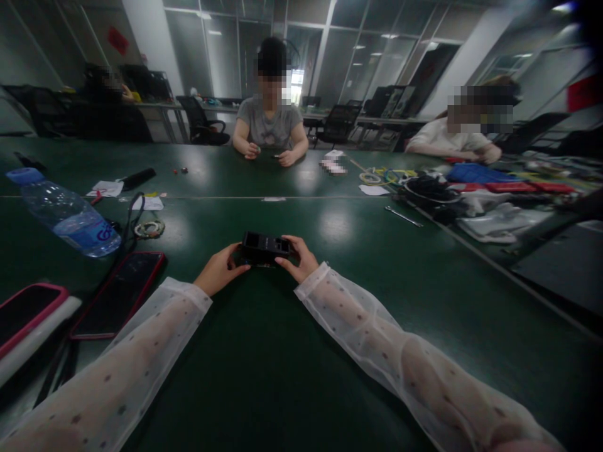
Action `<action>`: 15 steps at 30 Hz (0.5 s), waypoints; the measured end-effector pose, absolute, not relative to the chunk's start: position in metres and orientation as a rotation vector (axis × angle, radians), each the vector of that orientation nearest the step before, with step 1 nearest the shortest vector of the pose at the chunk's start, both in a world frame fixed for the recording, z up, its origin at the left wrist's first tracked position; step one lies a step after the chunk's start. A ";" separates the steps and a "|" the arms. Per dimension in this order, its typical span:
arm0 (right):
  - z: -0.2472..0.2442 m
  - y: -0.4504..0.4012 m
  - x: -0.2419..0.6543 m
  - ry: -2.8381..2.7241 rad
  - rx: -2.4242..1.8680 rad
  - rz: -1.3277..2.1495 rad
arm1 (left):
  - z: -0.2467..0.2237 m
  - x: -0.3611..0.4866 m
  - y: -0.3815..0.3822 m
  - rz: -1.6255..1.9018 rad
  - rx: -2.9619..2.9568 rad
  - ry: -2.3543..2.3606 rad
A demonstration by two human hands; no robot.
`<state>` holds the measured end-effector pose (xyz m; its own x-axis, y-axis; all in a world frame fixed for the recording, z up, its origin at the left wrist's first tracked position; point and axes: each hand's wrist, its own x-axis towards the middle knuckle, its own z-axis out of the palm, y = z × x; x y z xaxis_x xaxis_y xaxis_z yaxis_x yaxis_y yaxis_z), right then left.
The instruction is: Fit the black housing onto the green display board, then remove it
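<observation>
A small black box-shaped device [264,247] is held between my two hands above the green table [282,351]. My left hand [221,268] grips its left end, thumb along the near lower edge. Around the right end are the thumb and fingers of my right hand [300,257]. The device's upper face shows a dark square at the left and small details at the right, too small to read. Both forearms wear sheer white dotted sleeves.
On the left are a water bottle [70,216], a red-edged phone [120,295], a pink-edged phone [28,311] and a bracelet-like ring [149,228]. A wrench [404,216] and piled cables [428,191] lie right. People sit across the table and in the background.
</observation>
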<state>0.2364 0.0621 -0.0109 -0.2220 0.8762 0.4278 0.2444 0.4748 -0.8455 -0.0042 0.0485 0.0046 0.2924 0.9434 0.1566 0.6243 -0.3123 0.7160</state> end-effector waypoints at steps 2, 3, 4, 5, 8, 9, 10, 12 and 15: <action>-0.011 0.062 0.237 -1.774 -0.992 0.784 | 0.004 -0.004 0.048 0.837 1.996 1.389; -0.011 0.062 0.237 -1.793 -1.010 0.776 | 0.003 -0.004 0.048 0.862 1.973 1.384; -0.011 0.062 0.237 -1.815 -1.028 0.767 | 0.002 -0.004 0.048 0.879 1.956 1.379; -0.012 0.062 0.238 -1.841 -1.044 0.756 | 0.001 -0.005 0.048 0.884 1.946 1.374; -0.012 0.062 0.238 -1.924 -1.080 0.714 | -0.001 -0.006 0.049 0.866 1.953 1.359; -0.012 0.062 0.238 -1.946 -1.083 0.696 | -0.002 -0.006 0.049 0.871 1.955 1.355; -0.011 0.062 0.237 -1.962 -1.081 0.679 | -0.003 -0.006 0.050 0.878 1.959 1.350; -0.010 0.061 0.237 -1.969 -1.073 0.654 | -0.005 -0.007 0.051 0.893 1.969 1.345; -0.009 0.061 0.236 -1.964 -1.092 0.630 | -0.008 -0.007 0.053 0.895 1.987 1.344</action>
<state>0.2361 0.0610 -0.0086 -0.3211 0.8610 0.3945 0.4710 0.5065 -0.7222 -0.0072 0.0526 -0.0077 0.2698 0.9398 0.2096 0.5562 -0.3298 0.7628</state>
